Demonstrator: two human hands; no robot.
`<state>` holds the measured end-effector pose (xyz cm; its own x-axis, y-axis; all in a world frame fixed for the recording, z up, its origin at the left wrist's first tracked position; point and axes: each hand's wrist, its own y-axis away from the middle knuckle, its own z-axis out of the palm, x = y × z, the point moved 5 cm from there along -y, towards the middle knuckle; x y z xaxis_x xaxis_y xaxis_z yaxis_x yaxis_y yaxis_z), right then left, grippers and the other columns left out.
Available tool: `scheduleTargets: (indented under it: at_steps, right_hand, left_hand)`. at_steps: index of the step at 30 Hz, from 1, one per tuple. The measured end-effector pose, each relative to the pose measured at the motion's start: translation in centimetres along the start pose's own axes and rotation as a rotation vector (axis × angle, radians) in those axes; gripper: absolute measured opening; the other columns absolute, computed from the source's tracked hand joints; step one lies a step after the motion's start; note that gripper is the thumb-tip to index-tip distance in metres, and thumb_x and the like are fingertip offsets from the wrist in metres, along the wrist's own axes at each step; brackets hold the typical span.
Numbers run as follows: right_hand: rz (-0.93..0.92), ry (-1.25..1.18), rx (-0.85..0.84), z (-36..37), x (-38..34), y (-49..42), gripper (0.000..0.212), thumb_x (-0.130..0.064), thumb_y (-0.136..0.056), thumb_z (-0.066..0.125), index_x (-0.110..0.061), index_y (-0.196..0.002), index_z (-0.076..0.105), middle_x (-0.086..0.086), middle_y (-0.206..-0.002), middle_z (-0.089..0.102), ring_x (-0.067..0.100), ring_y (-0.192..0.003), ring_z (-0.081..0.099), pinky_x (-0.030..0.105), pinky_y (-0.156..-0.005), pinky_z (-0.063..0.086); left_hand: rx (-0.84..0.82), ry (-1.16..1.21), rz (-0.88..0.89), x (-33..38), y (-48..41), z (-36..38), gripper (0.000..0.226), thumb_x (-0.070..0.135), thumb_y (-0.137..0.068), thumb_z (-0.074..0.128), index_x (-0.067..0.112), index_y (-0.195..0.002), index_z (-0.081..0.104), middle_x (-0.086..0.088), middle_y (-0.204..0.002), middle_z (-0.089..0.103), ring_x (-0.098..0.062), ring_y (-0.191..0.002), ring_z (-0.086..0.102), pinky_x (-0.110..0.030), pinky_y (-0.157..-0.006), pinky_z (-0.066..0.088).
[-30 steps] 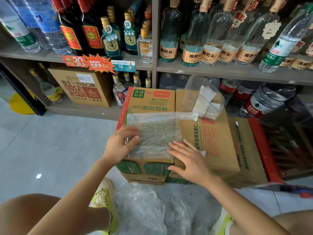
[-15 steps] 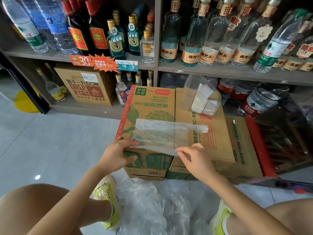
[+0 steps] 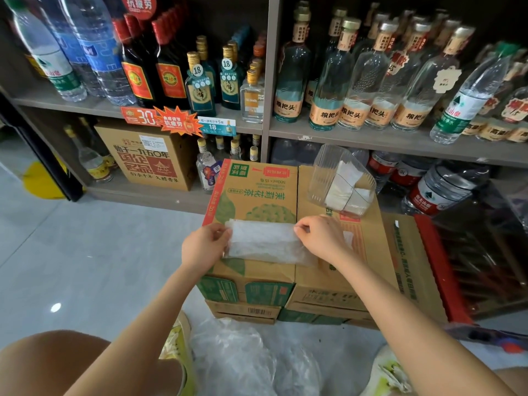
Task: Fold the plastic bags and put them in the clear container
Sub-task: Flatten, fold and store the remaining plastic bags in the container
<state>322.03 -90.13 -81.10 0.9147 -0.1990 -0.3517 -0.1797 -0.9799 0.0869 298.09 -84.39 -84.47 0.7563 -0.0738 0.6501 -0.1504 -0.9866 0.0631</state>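
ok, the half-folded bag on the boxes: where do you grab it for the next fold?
Probably by its two short ends, coming in from left and right. The bag lies as a flat, wide strip across the boxes, so pinching the ends keeps it taut. The left hand and right hand pinch its upper corners that way now.

You face a grey shelving unit [image 3: 371, 140] whose upper shelf is packed with water bottles [image 3: 94, 52], dark red-labelled bottles [image 3: 171, 81] and clear liquor bottles [image 3: 354, 90], with red and blue price tags [image 3: 177, 122] along its front edge. On the lower shelf sits a brown printed carton [image 3: 145, 158], and stacked cardboard boxes [image 3: 251, 290] stand before it. Your floor [image 3: 85, 252] is pale grey glossy tile with a small glint of light [image 3: 55, 307] at left.
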Motion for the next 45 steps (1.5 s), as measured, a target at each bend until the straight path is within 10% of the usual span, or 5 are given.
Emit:
scheduleTargets:
  at_steps: [9, 14, 28, 34, 45]
  right_hand:
    - [0.03, -0.023, -0.013, 1.0, 0.6, -1.0, 0.03, -0.021, -0.097, 0.044, -0.016, -0.091, 0.072, -0.006, -0.092, 0.071, 0.016, -0.091, 0.06, 0.034, -0.102, 0.03]
    - [0.012, 0.005, -0.025, 1.1, 0.6, -1.5, 0.031, -0.02, -0.097, 0.042, -0.012, -0.091, 0.072, -0.007, -0.094, 0.07, 0.014, -0.084, 0.057, 0.034, -0.103, 0.03]
    - [-0.162, 0.231, 0.257, 2.4, -2.5, 1.2, 0.041, -0.027, -0.095, 0.042, -0.012, -0.13, 0.056, 0.006, -0.132, 0.059, 0.025, -0.123, 0.054, 0.046, -0.111, 0.028]
    - [-0.232, 0.271, -0.05, 7.4, -3.1, 1.4, 0.091, -0.053, -0.084, -0.031, -0.018, -0.151, 0.02, 0.001, -0.159, 0.013, 0.02, -0.148, 0.006, 0.046, -0.116, -0.01]
    - [0.13, 0.388, -0.084, 3.5, 9.6, 4.8, 0.072, -0.063, -0.083, -0.024, -0.029, -0.146, -0.023, -0.003, -0.155, -0.025, 0.018, -0.142, -0.025, 0.048, -0.116, -0.014]
  left_hand:
    - [0.402, -0.305, 0.366, 2.7, 1.2, -0.3, 0.03, 0.026, -0.092, 0.046, 0.009, -0.101, 0.068, -0.009, -0.091, 0.068, -0.033, -0.081, 0.063, -0.039, -0.081, 0.039]
    - [0.151, -0.356, 0.709, 4.7, 1.7, 2.7, 0.042, 0.026, -0.099, 0.035, 0.005, -0.123, 0.062, -0.013, -0.128, 0.061, -0.032, -0.124, 0.053, -0.041, -0.113, 0.025]
    - [-0.155, -0.43, 0.551, 3.2, 0.8, 6.5, 0.079, 0.057, -0.092, -0.011, 0.013, -0.152, 0.016, -0.006, -0.159, 0.014, -0.016, -0.144, -0.006, -0.026, -0.116, -0.014]
    - [-0.195, -0.522, 0.505, 3.2, 0.7, 6.6, 0.096, 0.062, -0.077, -0.032, 0.013, -0.152, 0.001, -0.001, -0.159, -0.004, -0.013, -0.143, -0.017, -0.026, -0.114, -0.019]
    - [-0.208, -0.56, 0.49, 3.2, 0.7, 6.7, 0.09, 0.061, -0.076, -0.031, 0.017, -0.151, -0.011, 0.003, -0.152, -0.022, -0.015, -0.144, -0.021, -0.032, -0.117, -0.017]
